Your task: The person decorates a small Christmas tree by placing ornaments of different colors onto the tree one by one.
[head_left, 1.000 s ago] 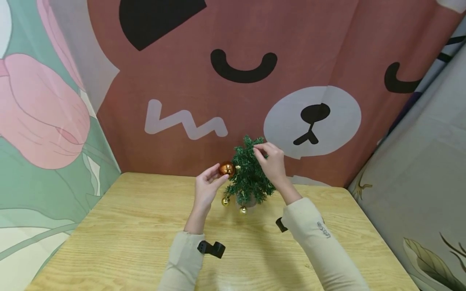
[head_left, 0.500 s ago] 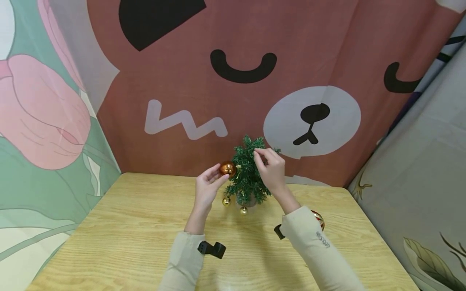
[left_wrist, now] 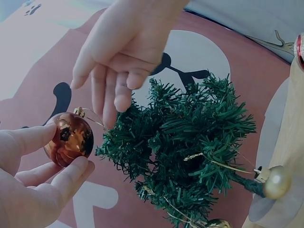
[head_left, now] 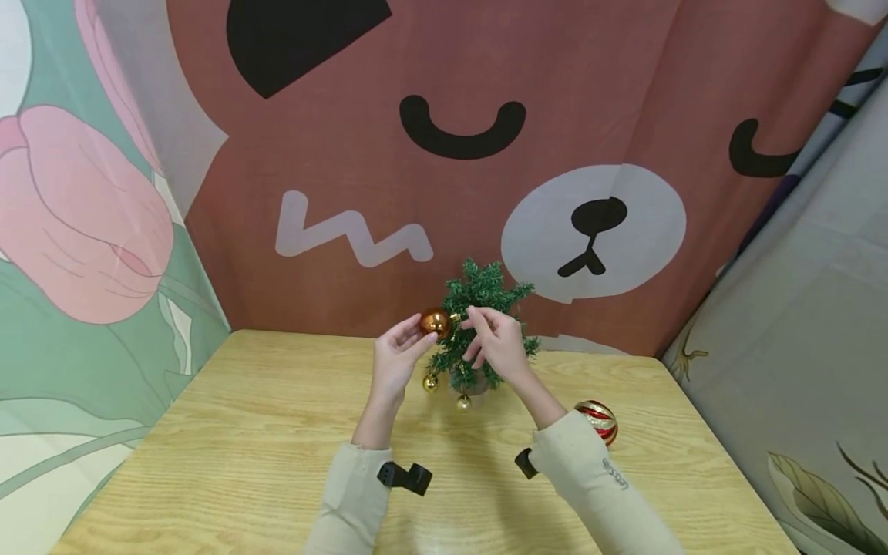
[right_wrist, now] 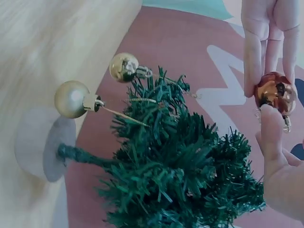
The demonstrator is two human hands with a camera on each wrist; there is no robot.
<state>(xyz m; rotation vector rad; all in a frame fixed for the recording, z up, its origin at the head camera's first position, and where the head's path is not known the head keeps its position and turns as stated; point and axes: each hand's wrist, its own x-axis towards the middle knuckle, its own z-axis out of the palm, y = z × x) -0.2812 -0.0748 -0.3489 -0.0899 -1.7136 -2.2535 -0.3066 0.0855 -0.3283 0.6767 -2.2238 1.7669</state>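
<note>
A shiny copper-coloured Christmas ball (head_left: 435, 324) with a gold cap sits in my left hand (head_left: 394, 358), pinched between thumb and fingers. It is beside the left side of a small green Christmas tree (head_left: 482, 289). In the left wrist view a thin cord (left_wrist: 95, 118) runs from the ball's cap toward the branches. My right hand (head_left: 501, 343) is in front of the tree, close to the cap, its fingers loosely extended with nothing seen between them. Two small gold balls, one shiny (right_wrist: 124, 67) and one matte (right_wrist: 72, 99), hang from lower branches on gold cords.
A larger red, gold and white striped ball (head_left: 600, 422) lies on the wooden table (head_left: 277, 432) beside my right sleeve. The tree stands on a round grey base (right_wrist: 45, 142). A printed bear curtain (head_left: 333, 154) hangs right behind the table.
My right hand has left the upper branches and come down and left toward the copper ball's cap, its fingers loosening. The striped ball has come into view. My left hand has hardly moved.
</note>
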